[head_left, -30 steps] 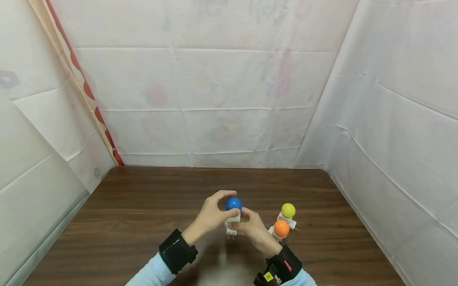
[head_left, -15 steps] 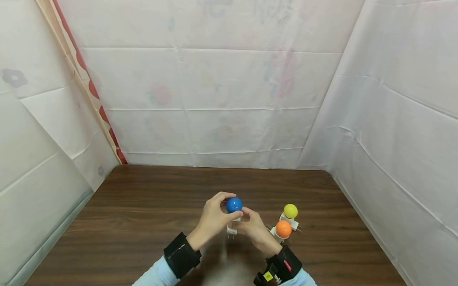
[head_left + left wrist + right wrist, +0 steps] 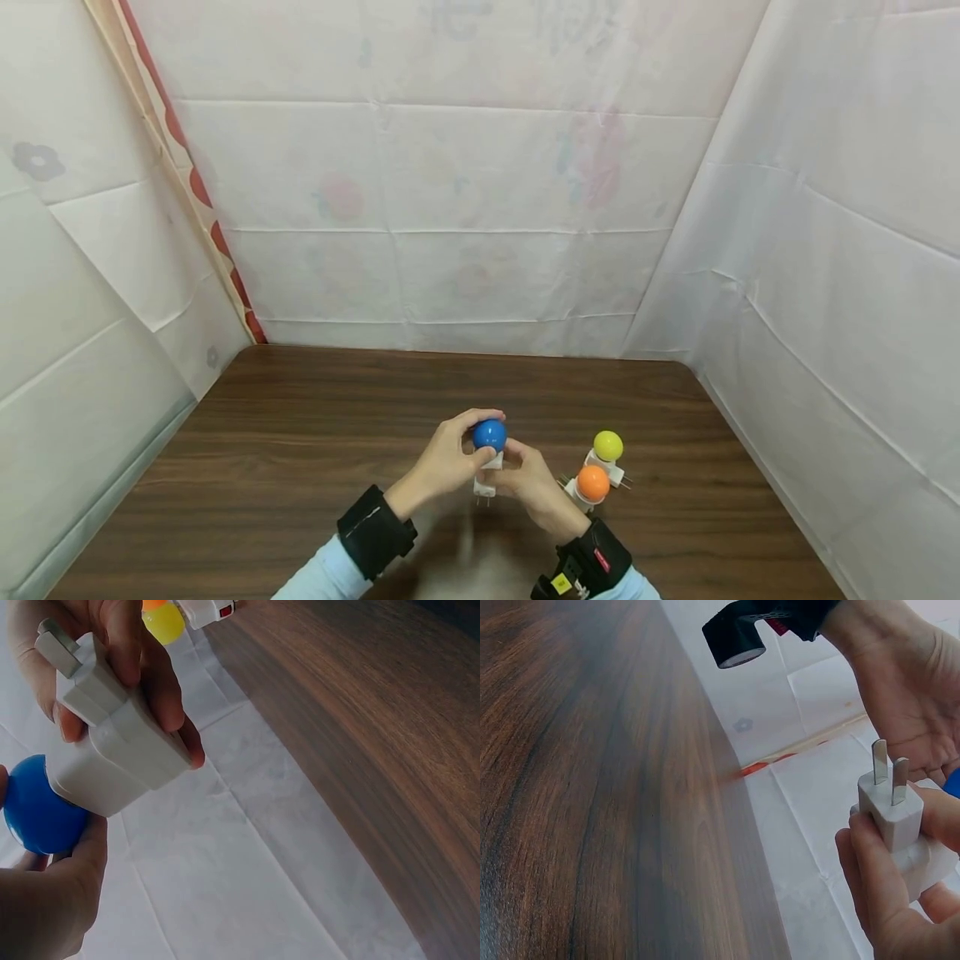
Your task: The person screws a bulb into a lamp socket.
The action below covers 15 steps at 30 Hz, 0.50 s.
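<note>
Between its thumb and fingers my left hand [image 3: 438,461] pinches a round blue light bulb [image 3: 490,436]. Just below, my right hand [image 3: 536,490] grips a white plug-in bulb socket [image 3: 120,754]. Bulb and socket are together, the bulb's base hidden at the socket's mouth in the left wrist view. Two flat metal prongs [image 3: 889,776] stick out of the socket's far end in the right wrist view. In the head view the socket is upright, prongs down, held above the table, partly covered by my right fingers.
Right of my right hand, an orange bulb [image 3: 593,482] and a yellow bulb [image 3: 608,446] sit in white plug-in sockets on the dark wooden table [image 3: 337,400]. A red switch [image 3: 226,611] shows on one socket. White sheeting [image 3: 465,275] hangs behind and at both sides.
Both hands keep their hold on bulb and socket. The left thumb and fingers have shifted a little around the blue bulb. The head view has moved slightly; the other two bulbs stay put.
</note>
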Each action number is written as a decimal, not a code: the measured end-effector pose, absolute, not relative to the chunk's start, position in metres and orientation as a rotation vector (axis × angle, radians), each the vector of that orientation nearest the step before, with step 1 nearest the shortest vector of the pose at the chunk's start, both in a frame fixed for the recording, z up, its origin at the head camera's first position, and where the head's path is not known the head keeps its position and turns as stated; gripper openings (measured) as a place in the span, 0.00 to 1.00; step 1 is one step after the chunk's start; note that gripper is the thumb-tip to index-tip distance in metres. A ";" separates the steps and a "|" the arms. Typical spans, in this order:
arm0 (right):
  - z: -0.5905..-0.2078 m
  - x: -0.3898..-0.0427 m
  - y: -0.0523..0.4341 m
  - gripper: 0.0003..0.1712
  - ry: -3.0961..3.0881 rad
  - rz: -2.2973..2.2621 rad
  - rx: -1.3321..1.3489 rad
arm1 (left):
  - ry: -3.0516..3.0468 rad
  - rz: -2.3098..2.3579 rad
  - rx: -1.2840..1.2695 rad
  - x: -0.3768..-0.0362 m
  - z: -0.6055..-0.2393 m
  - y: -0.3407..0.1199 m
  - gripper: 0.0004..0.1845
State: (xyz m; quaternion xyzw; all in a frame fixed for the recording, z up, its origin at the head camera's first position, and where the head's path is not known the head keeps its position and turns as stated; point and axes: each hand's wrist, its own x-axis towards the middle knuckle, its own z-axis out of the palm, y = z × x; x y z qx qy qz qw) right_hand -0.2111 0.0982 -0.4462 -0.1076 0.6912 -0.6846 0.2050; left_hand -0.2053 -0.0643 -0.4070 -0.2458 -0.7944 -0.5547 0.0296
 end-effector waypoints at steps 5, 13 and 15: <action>-0.448 -0.211 0.098 0.33 1.924 -1.934 -0.284 | -2.456 -1.722 -0.785 -0.204 -0.405 -0.065 0.23; -0.446 -0.212 0.099 0.33 1.962 -1.939 -0.272 | -2.394 -1.647 -0.581 -0.201 -0.408 -0.059 0.30; -0.446 -0.212 0.099 0.33 1.962 -1.942 -0.276 | -2.373 -1.624 -0.517 -0.199 -0.408 -0.057 0.31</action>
